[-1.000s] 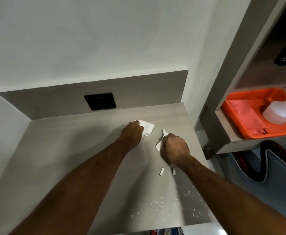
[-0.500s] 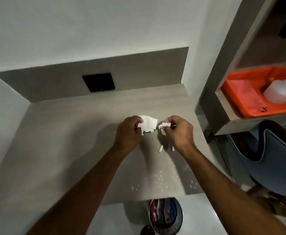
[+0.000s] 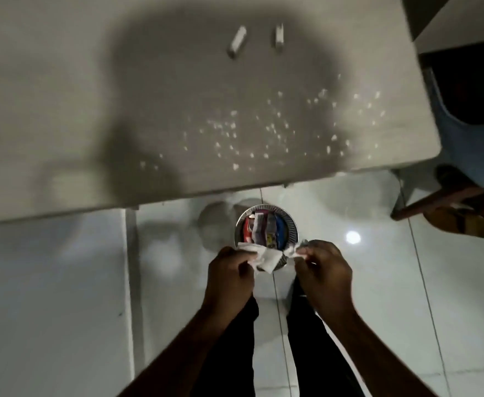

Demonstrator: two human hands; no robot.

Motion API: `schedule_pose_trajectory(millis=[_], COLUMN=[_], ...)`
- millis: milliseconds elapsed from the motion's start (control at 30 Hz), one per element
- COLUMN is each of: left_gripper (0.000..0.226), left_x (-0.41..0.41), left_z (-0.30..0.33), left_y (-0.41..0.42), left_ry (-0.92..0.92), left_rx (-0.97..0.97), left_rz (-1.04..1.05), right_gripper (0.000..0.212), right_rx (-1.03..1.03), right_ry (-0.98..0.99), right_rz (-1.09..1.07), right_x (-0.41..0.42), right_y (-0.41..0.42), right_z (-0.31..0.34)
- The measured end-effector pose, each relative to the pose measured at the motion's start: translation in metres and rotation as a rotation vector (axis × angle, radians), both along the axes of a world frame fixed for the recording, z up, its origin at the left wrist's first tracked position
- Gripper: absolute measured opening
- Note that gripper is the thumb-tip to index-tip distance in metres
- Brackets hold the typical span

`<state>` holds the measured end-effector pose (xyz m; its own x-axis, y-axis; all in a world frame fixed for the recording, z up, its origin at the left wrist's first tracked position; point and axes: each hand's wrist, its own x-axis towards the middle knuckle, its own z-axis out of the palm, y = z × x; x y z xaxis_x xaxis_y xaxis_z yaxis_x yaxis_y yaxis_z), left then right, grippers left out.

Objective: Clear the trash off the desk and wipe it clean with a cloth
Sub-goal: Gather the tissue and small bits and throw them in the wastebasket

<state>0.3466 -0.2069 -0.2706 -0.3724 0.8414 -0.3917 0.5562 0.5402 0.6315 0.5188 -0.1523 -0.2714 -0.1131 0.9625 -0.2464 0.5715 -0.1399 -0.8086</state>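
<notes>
Both hands have moved off the desk (image 3: 63, 110) above the bin (image 3: 292, 224): left hand (image 3: 229, 270) grip grasping tissue (image 3: 266, 259), right hand (image 3: 323, 267) pinching scraps (image 3: 295, 250).

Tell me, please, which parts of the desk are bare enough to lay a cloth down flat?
The desk's whole left half is bare, from its front edge back. The strip between the two white sticks and the crumbs is also free. The front right is crowded with crumbs, almost to the corner.
</notes>
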Motion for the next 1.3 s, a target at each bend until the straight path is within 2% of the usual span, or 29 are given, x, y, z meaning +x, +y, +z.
schedule_pose_trajectory(millis=[133,300,367,467,600,633,733,867,1000,1133,1233,1300], left_gripper=[0.029,0.023,0.022,0.026,0.038,0.040,0.040,0.043,0.038,0.021,0.019,0.022], left_x=[0.011,0.023,0.025,0.022,0.011,0.007,0.000,-0.005,-0.014,-0.044,-0.075,-0.091], left_z=[-0.105,-0.187,-0.202,-0.224,-0.222,-0.213,-0.163,-0.057,0.074,0.183,0.231,0.246], left_y=[0.017,0.040,0.048,0.057,0.065,0.067,0.066,0.052,0.031,0.057,0.112,0.156], left_ry=[0.012,-0.019,-0.038,-0.022,-0.061,-0.053,0.018,0.133,0.065,-0.102,0.069,0.280], left_rx=[-0.161,-0.293,-0.304,-0.356,-0.385,-0.373,-0.248,0.005,0.124,0.379,0.566,0.514], left_rz=[0.066,0.080,0.068,0.025,-0.138,-0.164,-0.261,-0.375,-0.513,-0.334,-0.244,-0.220], right_gripper=[0.017,0.021,0.023,0.029,0.056,0.057,0.041,0.033,0.025,0.021,0.021,0.020], right_rx=[-0.209,-0.434,-0.448,-0.522,-0.663,-0.656,-0.538,-0.242,0.096,0.305,0.511,0.527], right_ry=[-0.135,-0.223,-0.238,-0.154,-0.088,-0.112,-0.190,-0.114,-0.019,0.056,0.061,-0.055], right_rz=[0.047,0.148,0.202,0.156,0.192,0.200,0.254,0.231,0.167,0.057,0.073,0.086], right_x=[-0.006,-0.023,-0.028,-0.034,-0.042,-0.042,-0.040,-0.033,-0.025,-0.029,-0.051,-0.071], right_y=[0.005,0.027,0.035,0.044,0.048,0.048,0.044,0.030,0.010,0.027,0.078,0.122], right_z=[-0.105,-0.192,-0.206,-0.219,-0.217,-0.212,-0.175,-0.073,0.064,0.181,0.241,0.263])
